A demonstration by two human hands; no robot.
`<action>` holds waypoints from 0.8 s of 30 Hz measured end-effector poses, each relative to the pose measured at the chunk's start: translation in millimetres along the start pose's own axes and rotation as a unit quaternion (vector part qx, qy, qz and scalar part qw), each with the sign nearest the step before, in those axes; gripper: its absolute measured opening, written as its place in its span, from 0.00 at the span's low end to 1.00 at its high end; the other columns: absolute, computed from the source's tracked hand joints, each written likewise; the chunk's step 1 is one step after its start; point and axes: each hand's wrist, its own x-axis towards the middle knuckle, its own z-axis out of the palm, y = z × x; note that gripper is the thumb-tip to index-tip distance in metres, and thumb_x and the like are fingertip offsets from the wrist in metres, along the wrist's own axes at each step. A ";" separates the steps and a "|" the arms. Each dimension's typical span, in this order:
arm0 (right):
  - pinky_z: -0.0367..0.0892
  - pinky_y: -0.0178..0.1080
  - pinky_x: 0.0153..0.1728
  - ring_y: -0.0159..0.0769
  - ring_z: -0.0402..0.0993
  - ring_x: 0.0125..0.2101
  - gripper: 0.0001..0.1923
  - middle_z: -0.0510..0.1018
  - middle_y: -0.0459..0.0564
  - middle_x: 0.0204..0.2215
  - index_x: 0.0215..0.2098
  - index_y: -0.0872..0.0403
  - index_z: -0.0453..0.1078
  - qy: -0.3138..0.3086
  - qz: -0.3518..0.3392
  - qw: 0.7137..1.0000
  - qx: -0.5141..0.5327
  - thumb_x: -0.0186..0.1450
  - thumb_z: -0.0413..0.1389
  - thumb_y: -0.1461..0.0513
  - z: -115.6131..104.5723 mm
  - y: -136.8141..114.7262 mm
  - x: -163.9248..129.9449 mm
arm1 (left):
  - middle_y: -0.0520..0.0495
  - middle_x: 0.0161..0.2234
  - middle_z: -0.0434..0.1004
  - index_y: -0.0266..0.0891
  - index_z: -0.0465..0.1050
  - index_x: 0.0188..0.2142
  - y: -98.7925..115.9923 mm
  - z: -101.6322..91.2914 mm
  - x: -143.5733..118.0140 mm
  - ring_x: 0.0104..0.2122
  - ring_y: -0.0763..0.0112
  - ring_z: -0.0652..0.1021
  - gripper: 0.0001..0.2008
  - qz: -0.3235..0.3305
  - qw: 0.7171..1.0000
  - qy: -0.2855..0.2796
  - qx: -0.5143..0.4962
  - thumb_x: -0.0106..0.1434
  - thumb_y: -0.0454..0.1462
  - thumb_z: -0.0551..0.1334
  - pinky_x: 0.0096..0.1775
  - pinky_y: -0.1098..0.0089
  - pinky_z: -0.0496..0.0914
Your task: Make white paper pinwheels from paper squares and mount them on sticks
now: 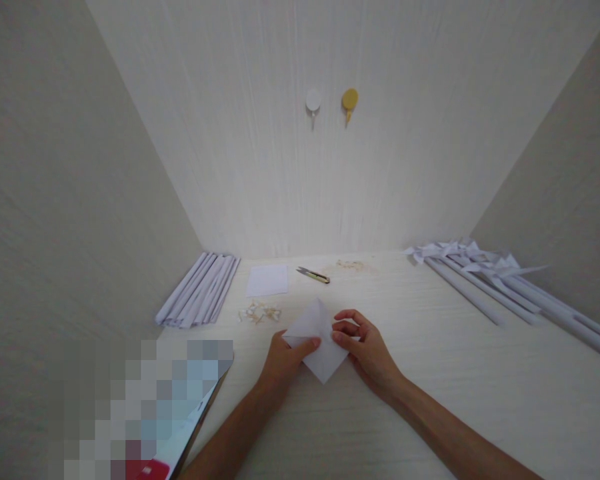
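Note:
Between my two hands is a white sheet of paper (323,360), creased and turned so one corner points toward me. My left hand (290,353) grips its left side, thumb lying on top and fingers hidden underneath. On the right side, my right hand (363,343) pinches the paper near its right corner between thumb and fingers. Beyond the paper lie thread snips (313,275), a flat square of white paper (267,281) and a small heap of short pale sticks (260,312).
Rolled paper tubes (200,290) are stacked at the left wall. Paper pinwheels on tubes (460,257) lie along the right. Pale scraps (350,265) sit at the back. A partly blurred screen (190,420) stands front left. White (313,100) and yellow (350,99) hooks are on the back wall.

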 end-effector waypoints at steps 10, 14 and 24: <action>0.57 0.29 0.23 0.23 0.64 0.20 0.16 0.71 0.39 0.20 0.29 0.54 0.64 -0.006 -0.004 0.999 -0.032 0.43 0.63 0.64 -1.1 3.8 0.9 | 0.47 0.20 0.74 0.30 0.72 0.25 0.9 -1.0 -1.6 0.22 0.68 0.73 0.11 -0.006 1.000 -0.015 0.010 0.41 0.36 0.65 0.29 0.69 0.66; 0.58 0.30 0.24 0.25 0.64 0.22 0.15 0.71 0.40 0.21 0.29 0.53 0.64 -0.003 -0.016 0.999 -0.036 0.45 0.62 0.63 -1.0 3.4 0.8 | 0.46 0.21 0.75 0.30 0.72 0.25 -1.7 -0.8 0.9 0.22 0.68 0.73 0.11 -0.006 1.000 0.007 -0.015 0.40 0.36 0.66 0.29 0.68 0.67; 0.64 0.33 0.32 0.31 0.66 0.36 0.18 0.60 0.46 0.49 0.34 0.48 0.67 -0.047 -0.116 0.990 -0.071 0.47 0.58 0.70 -4.5 6.5 -1.0 | 0.42 0.27 0.76 0.30 0.71 0.28 0.7 5.9 0.7 0.27 0.68 0.75 0.10 0.013 0.987 0.114 -0.108 0.43 0.32 0.64 0.30 0.70 0.69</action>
